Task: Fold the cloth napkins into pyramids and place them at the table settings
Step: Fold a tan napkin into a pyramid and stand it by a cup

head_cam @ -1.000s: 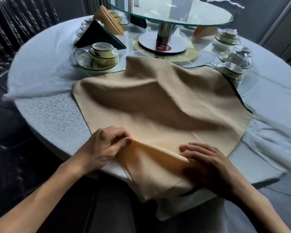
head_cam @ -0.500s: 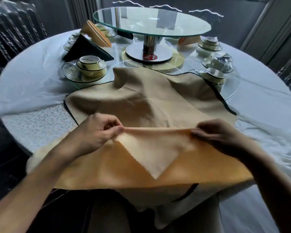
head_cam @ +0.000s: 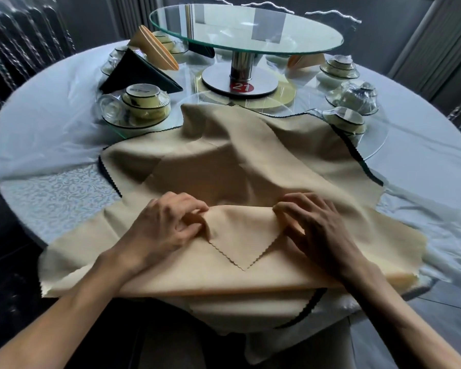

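Observation:
A large tan cloth napkin (head_cam: 237, 166) lies spread and rumpled over the near part of the round table (head_cam: 51, 134). Its near portion is doubled back, with a scalloped corner (head_cam: 244, 251) pointing toward me. My left hand (head_cam: 165, 227) pinches the fold's upper edge on the left. At the right end of that edge, my right hand (head_cam: 317, 230) grips the fold with bent fingers. A dark-edged cloth lies under the tan napkin. Folded pyramid napkins stand at the far left: a dark one (head_cam: 139, 73) and a tan one (head_cam: 155, 49).
A glass turntable (head_cam: 245, 30) on a metal post with a red "21" label stands at the table's centre. Stacked cups and bowls sit at the left (head_cam: 141, 105) and right (head_cam: 349, 121). A third tan napkin (head_cam: 304, 61) stands behind. Plastic-wrapped chairs surround the table.
The near corner of the tan napkin was lifted and carried over onto the cloth. Both hands then lowered the fold edge and moved closer together.

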The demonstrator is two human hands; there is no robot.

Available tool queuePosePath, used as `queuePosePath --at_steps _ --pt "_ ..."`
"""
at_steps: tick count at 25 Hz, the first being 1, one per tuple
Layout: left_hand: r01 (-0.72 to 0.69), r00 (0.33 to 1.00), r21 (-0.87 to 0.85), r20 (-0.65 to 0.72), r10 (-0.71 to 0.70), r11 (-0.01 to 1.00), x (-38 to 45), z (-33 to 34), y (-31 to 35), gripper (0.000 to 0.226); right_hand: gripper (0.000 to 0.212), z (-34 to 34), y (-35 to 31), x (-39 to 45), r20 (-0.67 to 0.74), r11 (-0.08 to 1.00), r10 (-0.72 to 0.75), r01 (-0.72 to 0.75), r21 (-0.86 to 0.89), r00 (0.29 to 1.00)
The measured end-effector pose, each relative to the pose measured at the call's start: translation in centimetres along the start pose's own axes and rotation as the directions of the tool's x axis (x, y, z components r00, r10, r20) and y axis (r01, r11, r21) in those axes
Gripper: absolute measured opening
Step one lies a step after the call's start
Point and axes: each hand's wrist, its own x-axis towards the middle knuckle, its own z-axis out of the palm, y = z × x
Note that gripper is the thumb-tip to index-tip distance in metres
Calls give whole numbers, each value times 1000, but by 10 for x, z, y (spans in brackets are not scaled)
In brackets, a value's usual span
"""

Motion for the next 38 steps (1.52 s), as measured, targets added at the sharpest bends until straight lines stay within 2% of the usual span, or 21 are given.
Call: queuePosePath --at_steps 2,4,5,7,9,10,12,15,19,22,24,26,27,29,32,35,38 --pt "-6 999 12 46 5 1000 2 -1 -1 54 21 2 -2 9 -52 994 33 -28 105 998" --pt "-22 990 25 140 19 999 4 -3 -5 80 21 -2 -5 24 -98 942 118 -80 326 988" --pt "-30 989 9 143 29 999 5 -3 -3 82 21 -5 -7 34 -99 881 172 -108 460 980" --pt "30 999 -183 31 -25 983 11 -4 3 60 41 -11 -7 56 -40 710 286 -183 680 957" --pt "97 980 -440 -115 -163 893 25 -8 9 23 59 -20 -5 81 48 583 357 -263 769 933" --pt "128 962 -512 -144 -231 849 34 -12 9 11 60 -24 -4 93 89 561 380 -305 769 921" --pt "198 930 -538 -160 -331 819 56 -25 4 17 54 -29 1 116 153 559 421 -389 732 894" --pt "325 887 -427 -172 -429 844 92 -43 -9 28 44 -26 12 148 180 547 493 -464 696 851" --pt "436 866 -380 -69 -495 816 118 -49 -23 31 36 -17 22 169 229 546 541 -545 637 809" --pt "416 878 -447 -28 -478 792 125 -46 -25 32 28 -13 25 173 240 519 562 -563 643 792" --pt "416 872 -549 15 -489 725 129 -43 -26 31 28 -10 25 173 230 514 568 -559 651 790" --pt "413 862 -648 51 -505 640 132 -41 -26 18 26 -11 26 170 244 494 545 -542 680 802" --pt "401 860 -696 64 -506 596 132 -41 -27 12 21 -13 28 168 258 472 532 -535 701 807" --pt "359 871 -752 57 -489 553 134 -42 -27 18 17 -16 32 162 304 399 527 -547 736 794" --pt "309 886 -787 35 -462 534 138 -44 -22 29 33 -18 44 149 355 283 492 -532 798 795" --pt "290 892 -772 4 -452 565 142 -44 -13 24 21 -24 56 133 324 331 439 -486 809 838" --pt "300 873 -781 -7 -488 548 147 -45 -9 16 20 -34 61 122 385 360 378 -517 776 842"
